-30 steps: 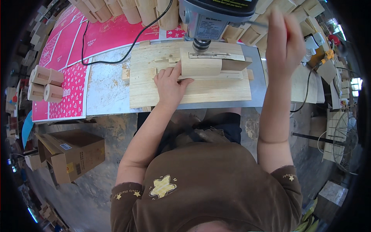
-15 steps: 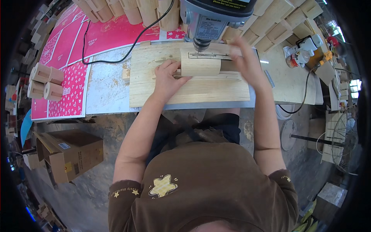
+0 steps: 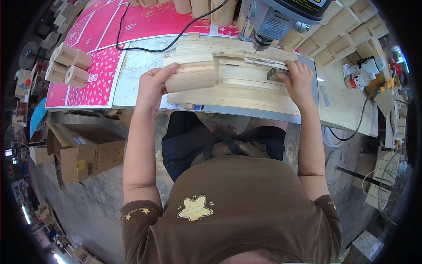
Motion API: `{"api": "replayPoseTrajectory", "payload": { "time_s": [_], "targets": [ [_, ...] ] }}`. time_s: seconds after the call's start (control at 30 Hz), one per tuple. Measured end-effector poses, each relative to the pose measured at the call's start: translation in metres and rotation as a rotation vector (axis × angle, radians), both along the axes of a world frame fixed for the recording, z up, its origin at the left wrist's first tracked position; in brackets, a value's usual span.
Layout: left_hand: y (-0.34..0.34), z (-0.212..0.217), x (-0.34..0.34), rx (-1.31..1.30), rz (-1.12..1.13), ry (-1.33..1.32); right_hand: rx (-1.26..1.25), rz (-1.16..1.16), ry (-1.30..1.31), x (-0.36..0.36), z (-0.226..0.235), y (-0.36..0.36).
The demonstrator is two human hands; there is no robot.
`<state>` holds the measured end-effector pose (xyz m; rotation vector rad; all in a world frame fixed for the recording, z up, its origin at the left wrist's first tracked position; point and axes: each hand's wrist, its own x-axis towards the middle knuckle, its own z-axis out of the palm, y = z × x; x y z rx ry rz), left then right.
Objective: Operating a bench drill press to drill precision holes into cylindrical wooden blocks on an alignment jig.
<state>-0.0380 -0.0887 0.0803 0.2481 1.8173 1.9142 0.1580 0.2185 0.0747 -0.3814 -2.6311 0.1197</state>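
Observation:
My left hand [image 3: 154, 86] is closed on the left end of a rounded pale wooden piece [image 3: 191, 79], which has a channel along it and small dark holes in that channel. The piece is held over the left part of a flat wooden board with raised strips [image 3: 250, 81]. My right hand [image 3: 300, 81] pinches the right end of a narrow slotted metal strip [image 3: 266, 60]. Beside its thumb, a small dark block [image 3: 271, 74] stands over the board. Above the strip hangs a bench drill [image 3: 272, 24], its chuck [image 3: 261, 43] pointing down with a thin bit.
Several wooden cylinders [image 3: 70, 64] stand on pink patterned sheets [image 3: 99, 77] at left. A black cable [image 3: 171, 35] loops over the table. More hollowed wooden pieces [image 3: 334, 42] are stacked at back right, near a white container [image 3: 356, 79]. A cardboard box [image 3: 94, 152] sits below left.
The wooden piece has come out from under the drill and moved left in my left hand. My right hand has come down from beside the drill onto the metal strip. The view has shifted.

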Motion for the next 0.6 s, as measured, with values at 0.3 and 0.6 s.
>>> {"api": "replayPoseTrajectory", "payload": {
  "time_s": [0.3, 0.6],
  "targets": [
    [0.037, -0.004, 0.018, -0.084, -0.026, -0.159, -0.015, 0.128, 0.048, -0.001, 0.004, -0.013],
    [-0.025, 0.023, -0.008, -0.192, 0.165, 0.221, 0.017, 0.106, 0.002, 0.011, 0.002, -0.012]
  ]
}}
